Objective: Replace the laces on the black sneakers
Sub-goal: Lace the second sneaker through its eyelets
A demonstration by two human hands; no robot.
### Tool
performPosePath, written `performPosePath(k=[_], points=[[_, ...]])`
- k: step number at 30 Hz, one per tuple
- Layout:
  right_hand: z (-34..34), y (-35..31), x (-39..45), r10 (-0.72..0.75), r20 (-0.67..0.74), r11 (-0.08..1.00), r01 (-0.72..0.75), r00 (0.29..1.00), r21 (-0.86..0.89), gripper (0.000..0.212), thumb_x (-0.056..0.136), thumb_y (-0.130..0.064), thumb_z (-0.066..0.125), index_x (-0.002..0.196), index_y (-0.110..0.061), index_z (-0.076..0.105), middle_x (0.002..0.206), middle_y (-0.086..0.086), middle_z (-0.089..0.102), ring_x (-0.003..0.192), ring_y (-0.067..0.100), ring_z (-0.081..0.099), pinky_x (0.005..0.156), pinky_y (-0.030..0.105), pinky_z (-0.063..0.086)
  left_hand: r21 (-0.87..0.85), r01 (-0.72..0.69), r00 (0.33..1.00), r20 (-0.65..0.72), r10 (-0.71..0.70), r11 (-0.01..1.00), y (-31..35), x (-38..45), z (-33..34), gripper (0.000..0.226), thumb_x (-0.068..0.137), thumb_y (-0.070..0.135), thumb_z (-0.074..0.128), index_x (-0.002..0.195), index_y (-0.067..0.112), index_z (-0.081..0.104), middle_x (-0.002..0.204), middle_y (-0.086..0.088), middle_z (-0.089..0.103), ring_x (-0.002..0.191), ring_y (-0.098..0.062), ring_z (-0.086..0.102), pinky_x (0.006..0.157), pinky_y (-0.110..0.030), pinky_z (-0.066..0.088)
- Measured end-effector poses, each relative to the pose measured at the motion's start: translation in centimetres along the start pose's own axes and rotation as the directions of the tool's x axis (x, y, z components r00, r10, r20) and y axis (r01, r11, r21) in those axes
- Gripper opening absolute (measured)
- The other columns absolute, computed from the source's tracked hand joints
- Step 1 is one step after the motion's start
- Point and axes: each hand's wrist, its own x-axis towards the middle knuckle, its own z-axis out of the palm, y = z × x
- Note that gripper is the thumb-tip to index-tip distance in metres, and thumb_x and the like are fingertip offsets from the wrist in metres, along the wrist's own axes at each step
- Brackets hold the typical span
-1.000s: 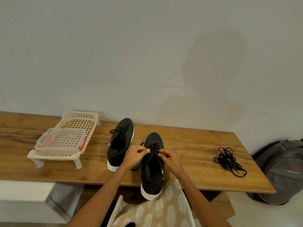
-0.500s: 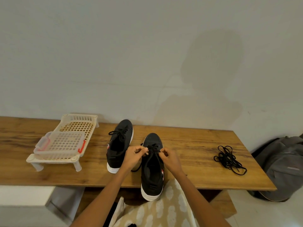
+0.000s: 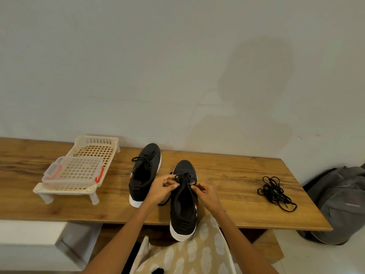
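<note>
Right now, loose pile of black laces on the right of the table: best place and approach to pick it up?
Take the loose laces at the dense tangled middle, coming straight down from above with a pinch of thumb and fingers. The pile lies flat on the table, so no side offers an edge, and the thin loop trailing toward the front edge would likely drag the rest behind it.

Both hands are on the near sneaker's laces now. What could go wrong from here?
The near sneaker overhangs the table edge; a tug by the left hand or right hand may tip it off. Its loose lace end could snag. The spare laces look tangled.
</note>
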Motion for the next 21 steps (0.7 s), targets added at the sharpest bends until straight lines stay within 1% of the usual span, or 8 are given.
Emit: performPosePath(k=[3, 5, 7, 10, 13, 17, 19, 21], points=[[0.0, -0.3, 0.0, 0.022, -0.023, 1.000, -0.022, 0.999, -0.001, 0.017, 0.094, -0.015, 0.055, 0.084, -0.021, 0.067, 0.080, -0.004, 0.067, 0.076, 0.007, 0.063, 0.067, 0.015, 0.047, 0.002, 0.005, 1.000, -0.027, -0.005, 1.000, 0.1, 0.1, 0.2, 0.032, 0.083, 0.006, 0.069, 0.106, 0.025, 0.059, 0.085, 0.004, 0.069, 0.084, -0.005, 0.065, 0.076, -0.013, 0.048], [0.2, -0.1, 0.1, 0.043, -0.044, 0.999, -0.044, 0.998, -0.008, 0.017, 0.094, -0.017, 0.054, 0.081, -0.021, 0.064, 0.078, -0.002, 0.066, 0.075, 0.013, 0.063, 0.067, 0.024, 0.048, 0.024, 0.008, 1.000, -0.002, -0.008, 1.000, -0.1, 0.2, 0.2, 0.031, 0.082, 0.008, 0.070, 0.106, 0.027, 0.061, 0.088, 0.003, 0.069, 0.086, -0.008, 0.065, 0.080, -0.017, 0.050], [0.3, -0.1, 0.1, 0.062, -0.052, 0.998, -0.062, 0.997, 0.000, 0.016, 0.094, -0.018, 0.052, 0.082, -0.019, 0.062, 0.079, 0.001, 0.065, 0.075, 0.017, 0.062, 0.067, 0.030, 0.050, 0.048, -0.002, 1.000, 0.006, 0.002, 0.999, -0.2, 0.3, 0.3, 0.024, 0.083, 0.011, 0.070, 0.101, 0.026, 0.067, 0.090, 0.006, 0.069, 0.088, -0.006, 0.065, 0.082, -0.018, 0.050], [0.3, -0.4, -0.1, 0.092, -0.074, 0.996, -0.091, 0.993, 0.027, 0.022, 0.096, -0.017, 0.048, 0.074, -0.020, 0.052, 0.069, -0.004, 0.053, 0.064, 0.010, 0.050, 0.060, 0.024, 0.040, 0.060, 0.011, 0.999, -0.046, -0.009, 0.998, 0.0, 0.4, 0.6, 0.011, 0.086, 0.013, 0.067, 0.091, 0.020, 0.073, 0.084, 0.014, 0.069, 0.084, 0.002, 0.064, 0.079, -0.013, 0.048], [0.1, -0.9, -0.5, 0.135, -0.111, 0.988, -0.125, 0.985, 0.095, 0.029, 0.098, -0.013, 0.042, 0.070, -0.020, 0.043, 0.067, -0.007, 0.044, 0.061, 0.005, 0.042, 0.058, 0.018, 0.036, -0.023, 0.065, 0.994, -0.082, -0.066, 0.998, -0.5, 0.3, 0.6, 0.015, 0.091, 0.011, 0.061, 0.083, 0.022, 0.068, 0.080, 0.005, 0.069, 0.078, -0.006, 0.065, 0.075, -0.020, 0.049], [0.1, -1.0, -0.6, 0.164, -0.097, 0.978, -0.148, 0.982, 0.149, 0.027, 0.098, -0.011, 0.040, 0.072, -0.017, 0.044, 0.069, -0.004, 0.046, 0.066, 0.008, 0.044, 0.062, 0.023, 0.038, -0.059, 0.075, 0.994, -0.076, -0.079, 0.995, -0.8, -0.2, 0.4, 0.019, 0.093, 0.008, 0.055, 0.085, 0.021, 0.066, 0.084, 0.001, 0.069, 0.082, -0.009, 0.065, 0.071, -0.016, 0.050], [0.4, -0.8, -0.7, 0.179, -0.099, 0.972, -0.160, 0.979, 0.175, 0.023, 0.098, -0.013, 0.042, 0.075, -0.014, 0.046, 0.071, -0.002, 0.049, 0.068, 0.011, 0.047, 0.062, 0.023, 0.039, -0.068, 0.066, 0.994, -0.085, -0.072, 0.996, -0.6, -0.5, 0.3, 0.018, 0.092, 0.007, 0.057, 0.085, 0.021, 0.066, 0.083, 0.001, 0.069, 0.084, -0.011, 0.065, 0.073, -0.017, 0.050], [0.5, -0.4, -0.9, 0.163, -0.096, 0.978, -0.148, 0.982, 0.148, 0.020, 0.098, -0.016, 0.045, 0.079, -0.011, 0.052, 0.073, 0.000, 0.052, 0.069, 0.013, 0.049, 0.062, 0.022, 0.040, -0.039, 0.067, 0.993, -0.098, -0.071, 0.997, -0.5, -0.7, 0.3, 0.012, 0.089, 0.008, 0.062, 0.090, 0.018, 0.068, 0.084, 0.004, 0.068, 0.085, -0.009, 0.064, 0.076, -0.016, 0.050]])
